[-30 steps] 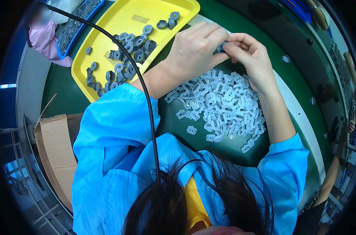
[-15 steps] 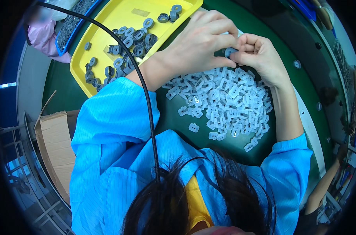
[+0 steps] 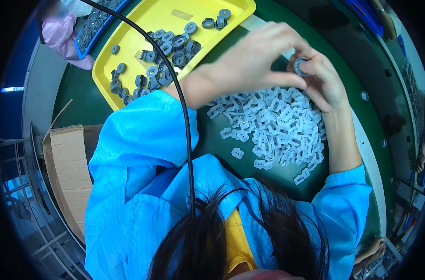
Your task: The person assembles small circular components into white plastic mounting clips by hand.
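Note:
A grey round plastic ring part (image 3: 300,66) is pinched between the thumb and fingers of my right hand (image 3: 328,84), above the far right of the pile. Motion blurs my left hand (image 3: 264,56), which arches over from the left. Its thumb stands apart from its fingers and the tips come up close to the ring part; nothing shows in its grip. Under both hands lies a heap of small translucent white plastic pieces (image 3: 280,121). On the left, a yellow tray (image 3: 163,18) carries many loose grey ring parts (image 3: 179,42).
A black cable (image 3: 187,126) hangs across the view, over my left sleeve. An open cardboard box (image 3: 70,172) stands at the left. Beyond the green table (image 3: 74,88) a person in pink (image 3: 58,35) is near a blue bin (image 3: 88,35) of dark parts. Another person's hands (image 3: 372,252) show lower right.
The grey ring part has turned face-up in my right hand and shows more fully. My left hand has opened its thumb away from its fingers. The whole view has shifted slightly.

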`<action>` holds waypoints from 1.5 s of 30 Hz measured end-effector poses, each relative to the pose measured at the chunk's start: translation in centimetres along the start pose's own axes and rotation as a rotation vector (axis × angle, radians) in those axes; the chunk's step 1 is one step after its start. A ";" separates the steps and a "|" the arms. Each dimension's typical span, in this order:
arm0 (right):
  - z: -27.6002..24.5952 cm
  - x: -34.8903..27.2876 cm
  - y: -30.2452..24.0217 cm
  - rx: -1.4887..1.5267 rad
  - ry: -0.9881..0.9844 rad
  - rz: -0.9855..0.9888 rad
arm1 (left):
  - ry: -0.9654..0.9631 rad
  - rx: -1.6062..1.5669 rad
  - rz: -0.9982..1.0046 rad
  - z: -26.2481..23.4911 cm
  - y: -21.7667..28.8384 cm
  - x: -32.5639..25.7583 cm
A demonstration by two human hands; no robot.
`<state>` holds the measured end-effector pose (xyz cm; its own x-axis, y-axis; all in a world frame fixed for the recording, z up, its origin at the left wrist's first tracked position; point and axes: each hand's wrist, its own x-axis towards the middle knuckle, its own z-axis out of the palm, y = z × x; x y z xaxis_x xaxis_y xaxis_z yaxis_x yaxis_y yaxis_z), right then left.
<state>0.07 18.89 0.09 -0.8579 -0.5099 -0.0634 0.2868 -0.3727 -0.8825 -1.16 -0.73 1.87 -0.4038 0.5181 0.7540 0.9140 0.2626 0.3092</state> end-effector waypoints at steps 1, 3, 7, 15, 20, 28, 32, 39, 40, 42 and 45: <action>-1.1 0.0 -0.4 -0.010 0.099 -0.026 | -0.076 -0.044 -0.156 -1.0 -0.9 0.4; -3.6 0.1 -0.8 -0.195 0.389 -0.122 | -0.231 -0.035 -0.465 -3.7 -2.9 1.2; -8.4 0.4 -1.1 -0.703 0.671 -0.132 | -0.482 0.223 -0.415 -8.3 -8.4 -1.9; -4.8 0.6 -1.6 -0.932 0.676 -0.355 | -0.577 0.310 -0.412 -7.6 -10.1 -3.3; 1.3 0.9 0.4 -0.975 0.063 -0.157 | -0.458 0.345 -0.533 -7.4 -8.5 -2.5; 2.2 2.7 0.6 -1.280 -0.115 -0.199 | -0.419 0.448 -0.328 -7.2 -9.8 -3.5; -0.3 1.0 -0.2 -1.231 -0.048 -0.258 | -0.460 0.445 -0.459 -6.8 -11.2 -3.7; 0.9 0.0 -1.2 -1.205 0.144 -0.145 | 0.133 -0.398 -1.202 -6.6 -7.5 0.4; 0.4 0.2 -0.3 -1.241 0.077 -0.249 | 0.130 -0.396 -1.201 -6.2 -7.3 0.6; 0.1 0.3 0.0 -1.299 0.088 -0.207 | 0.120 -1.022 -1.205 -5.7 -6.8 0.9; 0.1 0.3 0.5 -1.274 0.137 -0.249 | -0.012 -1.032 -1.176 -3.8 -4.6 0.6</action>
<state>0.03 18.49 -0.29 -0.8869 -0.4234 0.1845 -0.4233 0.5854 -0.6915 -5.51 -4.73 3.12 -0.8783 0.4386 -0.1904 -0.2752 -0.1382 0.9514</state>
